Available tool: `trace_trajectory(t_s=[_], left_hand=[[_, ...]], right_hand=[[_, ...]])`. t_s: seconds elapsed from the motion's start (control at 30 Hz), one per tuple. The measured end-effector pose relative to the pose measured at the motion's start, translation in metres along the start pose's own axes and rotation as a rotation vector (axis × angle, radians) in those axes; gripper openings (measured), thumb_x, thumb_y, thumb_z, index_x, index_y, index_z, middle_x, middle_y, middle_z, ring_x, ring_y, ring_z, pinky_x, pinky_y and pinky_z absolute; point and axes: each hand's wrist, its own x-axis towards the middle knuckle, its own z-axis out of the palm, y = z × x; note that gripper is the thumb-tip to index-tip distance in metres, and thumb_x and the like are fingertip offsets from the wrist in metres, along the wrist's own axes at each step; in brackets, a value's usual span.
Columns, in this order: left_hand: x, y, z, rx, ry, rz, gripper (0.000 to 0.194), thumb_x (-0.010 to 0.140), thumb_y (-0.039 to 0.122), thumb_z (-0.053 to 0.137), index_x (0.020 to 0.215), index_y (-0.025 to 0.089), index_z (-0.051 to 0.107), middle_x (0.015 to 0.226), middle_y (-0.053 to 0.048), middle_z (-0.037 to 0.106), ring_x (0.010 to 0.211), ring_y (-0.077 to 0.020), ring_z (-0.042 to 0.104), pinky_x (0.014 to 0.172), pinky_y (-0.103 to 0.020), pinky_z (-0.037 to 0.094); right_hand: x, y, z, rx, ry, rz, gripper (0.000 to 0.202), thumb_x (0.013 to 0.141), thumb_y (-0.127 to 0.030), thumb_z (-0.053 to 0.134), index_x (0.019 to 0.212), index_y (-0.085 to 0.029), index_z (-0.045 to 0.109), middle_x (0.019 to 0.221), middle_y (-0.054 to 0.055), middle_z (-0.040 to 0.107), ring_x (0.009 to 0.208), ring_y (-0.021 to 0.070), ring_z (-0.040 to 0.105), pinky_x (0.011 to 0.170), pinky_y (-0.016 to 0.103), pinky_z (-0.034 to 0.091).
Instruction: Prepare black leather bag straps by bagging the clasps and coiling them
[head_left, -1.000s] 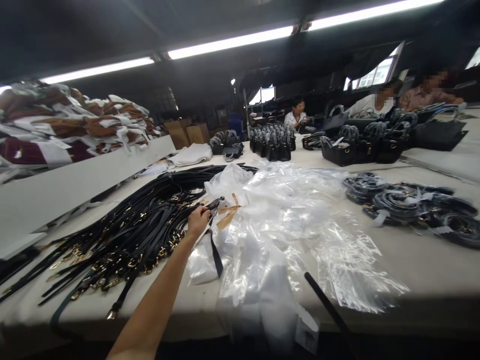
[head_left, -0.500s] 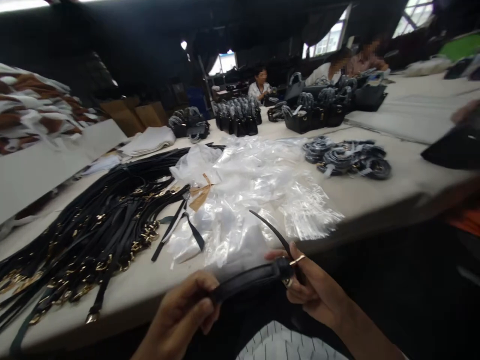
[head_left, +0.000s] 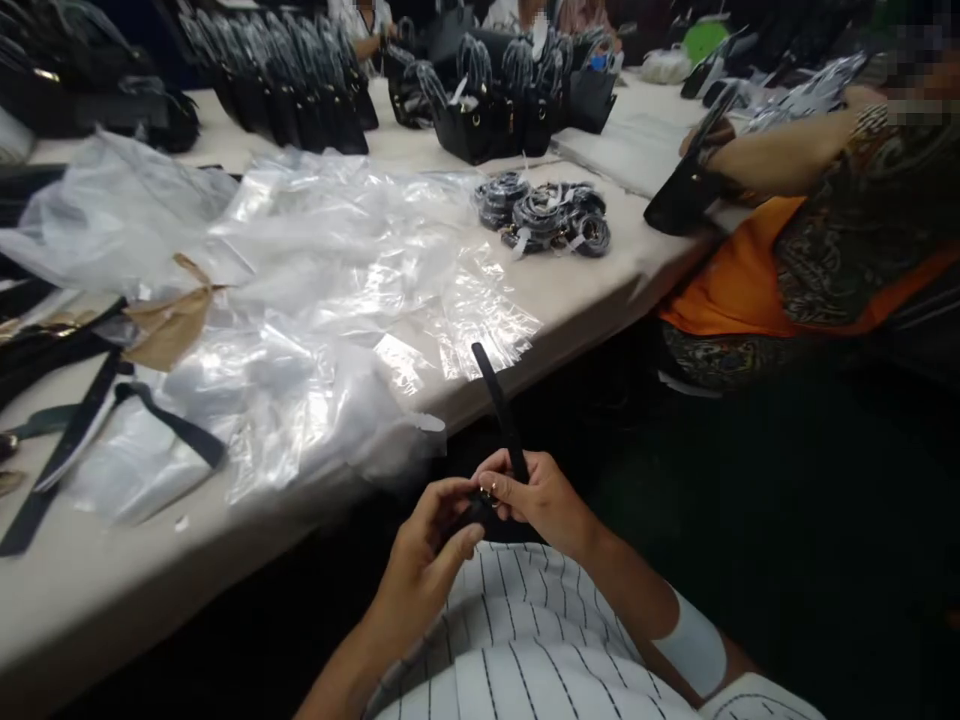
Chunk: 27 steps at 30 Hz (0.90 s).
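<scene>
Close to my lap, both hands work on a black strap (head_left: pixel 498 408) with a small gold-coloured buckle (head_left: pixel 489 492). The strap's free end sticks up past the fingers of my right hand (head_left: pixel 544 500), which pinches it beside the buckle. My left hand (head_left: pixel 431 545) curls its fingers round the strap's dark folded part on the other side, thumb below. Part of the strap is hidden behind the fingers. Beyond the hands, clear plastic bags (head_left: pixel 315 390) are spread over the table (head_left: pixel 517 330).
Coiled, wrapped straps (head_left: pixel 551 215) lie past the bags. Rows of black handbags (head_left: pixel 487 120) stand farther back. At right, a co-worker's arm (head_left: pixel 787 150) reaches to a black bag (head_left: pixel 682 195). Brown paper (head_left: pixel 169 325) and loose black straps (head_left: pixel 60 455) lie at left.
The view has swung right and down. My hands have come closer together at the buckle, and the strap's free end now points more steeply upward.
</scene>
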Motion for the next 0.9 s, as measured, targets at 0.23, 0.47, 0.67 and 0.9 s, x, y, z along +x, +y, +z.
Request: trace_trajectory(t_s=[0.23,0.47,0.67,0.9], left_hand=[[0.008,-0.009,0.004,0.375,0.194,0.186,0.035,0.092,0.027,0.057,0.128,0.025,0.058,0.112,-0.007,0.066,0.102,-0.0207,0.063,0.091,-0.034,0.051],[0.003,-0.011,-0.006,-0.145,0.464,-0.090,0.028,0.085,0.039,0.067,0.105,0.019,0.069,0.085,-0.003,0.066,0.069,-0.0124,0.057,0.061,-0.023,0.046],[0.006,-0.012,-0.022,-0.512,0.479,-0.064,0.031,0.085,0.040,0.067,0.105,0.017,0.072,0.071,0.000,0.052,0.057,-0.0058,0.041,0.049,-0.019,0.030],[0.005,-0.008,-0.032,-0.599,0.419,-0.014,0.033,0.092,0.040,0.057,0.113,0.016,0.069,0.075,0.000,0.050,0.053,-0.0037,0.039,0.049,-0.020,0.028]], right_hand=[[-0.001,0.019,-0.015,-0.122,-0.001,-0.051,0.048,0.095,-0.057,0.049,0.117,-0.015,0.059,0.061,-0.003,0.052,0.047,0.0063,0.035,0.043,0.021,0.025],[-0.005,0.022,-0.030,-0.174,-0.156,0.031,0.042,0.099,-0.047,0.045,0.124,-0.016,0.059,0.070,0.000,0.057,0.050,0.0072,0.040,0.047,0.022,0.031],[-0.012,0.036,-0.024,-0.068,-0.233,0.137,0.037,0.096,-0.044,0.054,0.111,-0.014,0.068,0.059,-0.002,0.055,0.048,0.0071,0.040,0.048,0.022,0.032],[-0.009,0.039,-0.031,0.006,-0.260,0.147,0.039,0.094,-0.047,0.056,0.098,-0.012,0.070,0.046,-0.005,0.045,0.040,0.0056,0.029,0.041,0.021,0.021]])
